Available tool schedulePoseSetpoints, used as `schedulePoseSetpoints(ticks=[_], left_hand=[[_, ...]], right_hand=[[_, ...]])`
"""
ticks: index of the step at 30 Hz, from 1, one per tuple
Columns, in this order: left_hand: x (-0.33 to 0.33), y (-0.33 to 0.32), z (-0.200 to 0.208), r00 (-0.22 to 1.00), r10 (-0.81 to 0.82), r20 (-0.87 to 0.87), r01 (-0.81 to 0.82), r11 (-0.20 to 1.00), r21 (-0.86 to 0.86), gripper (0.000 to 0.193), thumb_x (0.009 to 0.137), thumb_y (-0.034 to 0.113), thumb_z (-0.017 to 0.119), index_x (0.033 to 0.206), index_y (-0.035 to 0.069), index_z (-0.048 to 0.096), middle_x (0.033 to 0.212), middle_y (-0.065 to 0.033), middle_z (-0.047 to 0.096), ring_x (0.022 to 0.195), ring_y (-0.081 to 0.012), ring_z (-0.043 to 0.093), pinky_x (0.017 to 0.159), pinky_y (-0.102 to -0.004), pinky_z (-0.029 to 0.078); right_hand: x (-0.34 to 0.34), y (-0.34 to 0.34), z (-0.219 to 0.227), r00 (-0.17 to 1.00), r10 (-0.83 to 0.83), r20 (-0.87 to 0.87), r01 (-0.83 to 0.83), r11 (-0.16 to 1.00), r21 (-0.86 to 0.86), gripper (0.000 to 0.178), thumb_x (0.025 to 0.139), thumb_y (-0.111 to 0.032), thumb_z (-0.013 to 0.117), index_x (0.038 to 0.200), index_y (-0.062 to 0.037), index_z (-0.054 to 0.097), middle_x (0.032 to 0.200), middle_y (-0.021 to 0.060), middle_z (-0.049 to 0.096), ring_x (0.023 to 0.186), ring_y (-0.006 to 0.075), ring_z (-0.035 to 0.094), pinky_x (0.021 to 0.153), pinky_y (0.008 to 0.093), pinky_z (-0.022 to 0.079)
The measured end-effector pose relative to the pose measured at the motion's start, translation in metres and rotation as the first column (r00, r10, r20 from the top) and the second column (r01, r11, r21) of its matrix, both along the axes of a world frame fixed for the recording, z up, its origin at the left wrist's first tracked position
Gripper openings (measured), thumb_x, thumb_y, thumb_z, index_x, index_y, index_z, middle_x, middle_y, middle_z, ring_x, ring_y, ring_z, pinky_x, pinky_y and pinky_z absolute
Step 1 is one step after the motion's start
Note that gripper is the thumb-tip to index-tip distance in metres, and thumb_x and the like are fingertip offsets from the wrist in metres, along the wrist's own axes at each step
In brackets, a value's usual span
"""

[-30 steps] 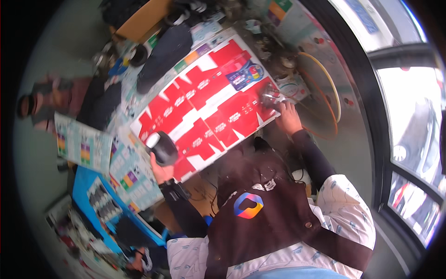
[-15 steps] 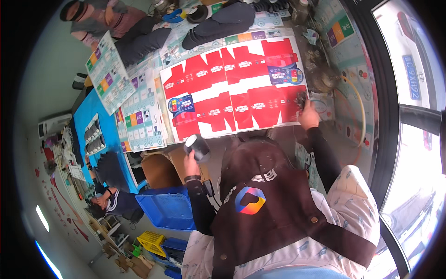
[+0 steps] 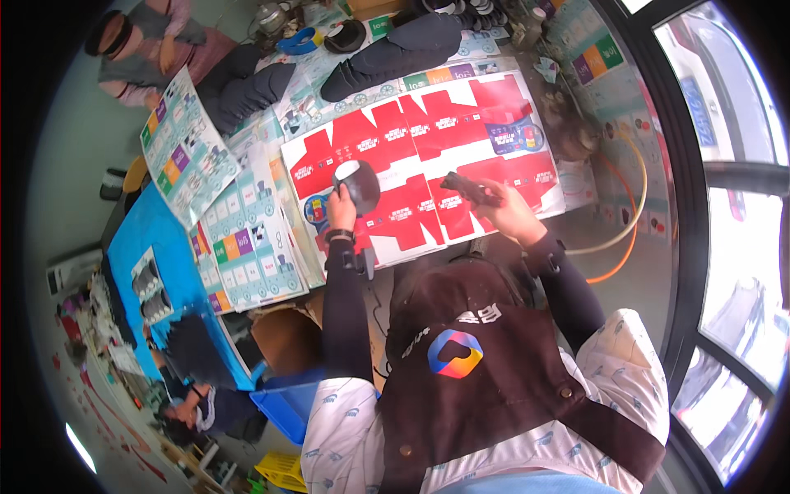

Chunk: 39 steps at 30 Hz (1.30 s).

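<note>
Black cylinder (image 3: 364, 189), white-ended, is hanging over the red-and-white sheet (image 3: 485, 140); the left hand (image 3: 341, 212) is clasping it. The right hand (image 3: 512, 216), clamping a dark tool (image 3: 471, 189), is now nearer, having left the sheet's right edge.

Both hands (image 3: 341, 212) (image 3: 516, 216) curled, forearms (image 3: 346, 329) (image 3: 572, 288) well apart.

My left hand (image 3: 340, 212) holds a black round piece (image 3: 367, 193) with a white end over the red-and-white sheet (image 3: 457, 138). My right hand (image 3: 517, 216) grips a dark tool (image 3: 472, 188); I can't tell if it touches the sheet. Beyond lies a long dark stack (image 3: 395, 56), near a blue ring (image 3: 295, 48). A seated person (image 3: 183, 45) is at far left.
</note>
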<state>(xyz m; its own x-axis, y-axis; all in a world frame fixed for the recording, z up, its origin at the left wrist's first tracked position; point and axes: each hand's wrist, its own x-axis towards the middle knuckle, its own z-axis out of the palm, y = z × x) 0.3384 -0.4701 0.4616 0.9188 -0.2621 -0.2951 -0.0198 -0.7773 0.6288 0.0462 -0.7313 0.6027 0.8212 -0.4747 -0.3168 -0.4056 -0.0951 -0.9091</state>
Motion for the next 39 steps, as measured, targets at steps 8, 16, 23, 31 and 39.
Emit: schedulePoseSetpoints(ticks=[8,16,23,31,39], left_hand=[[0.071,-0.041,-0.056,0.95,-0.228,0.214,0.239,0.971,-0.028,0.049,0.1,0.044,0.057,0.098,-0.004,0.066,0.103,-0.0314,0.069,0.102,-0.0493,0.065,0.088,-0.0548,0.051],[0.087,-0.038,-0.076,0.975,-0.214,0.057,0.216,0.976,-0.039,0.043,0.096,0.042,0.063,0.106,0.001,0.068,0.106,-0.0244,0.072,0.102,-0.0439,0.067,0.087,-0.0496,0.053],[0.097,-0.001,-0.105,0.976,-0.215,-0.043,0.188,0.922,-0.338,0.036,0.102,0.03,0.059,0.119,0.0,0.065,0.095,-0.0125,0.073,0.078,-0.0202,0.073,0.059,-0.0315,0.059],[0.086,-0.01,-0.08,0.96,-0.161,-0.228,0.045,0.896,-0.442,0.044,0.1,0.03,0.066,0.127,-0.004,0.061,0.101,-0.014,0.072,0.081,-0.0179,0.071,0.062,-0.0312,0.061],[0.084,-0.015,-0.055,0.933,-0.111,-0.341,-0.06,0.889,-0.454,0.038,0.098,0.025,0.07,0.125,-0.002,0.063,0.102,-0.0109,0.073,0.083,-0.0154,0.071,0.063,-0.0297,0.06]], right_hand=[[0.101,0.058,0.03,0.965,0.048,-0.256,-0.088,0.986,-0.145,0.035,0.083,-0.02,0.075,0.112,-0.0022,0.066,0.088,0.0192,0.071,0.082,0.0367,0.069,0.074,0.0414,0.052],[0.184,0.068,-0.02,0.99,0.042,-0.137,-0.036,0.998,0.052,0.032,0.08,-0.017,0.066,0.106,-0.0003,0.069,0.078,0.0138,0.07,0.072,0.0256,0.069,0.07,0.0372,0.052],[0.25,0.084,-0.022,0.98,0.057,-0.191,-0.083,0.987,-0.136,0.028,0.085,-0.018,0.065,0.107,-0.0015,0.069,0.078,0.014,0.07,0.075,0.024,0.069,0.071,0.0365,0.053],[0.257,0.079,-0.043,0.973,0.096,-0.209,-0.157,0.941,-0.299,0.038,0.087,-0.024,0.067,0.118,-0.0018,0.069,0.092,0.025,0.071,0.092,0.0422,0.069,0.079,0.0452,0.056],[0.263,0.073,-0.033,0.947,0.043,-0.319,-0.144,0.943,-0.301,0.04,0.085,-0.026,0.067,0.117,-0.0011,0.07,0.095,0.0258,0.071,0.094,0.0425,0.069,0.081,0.0443,0.055]])
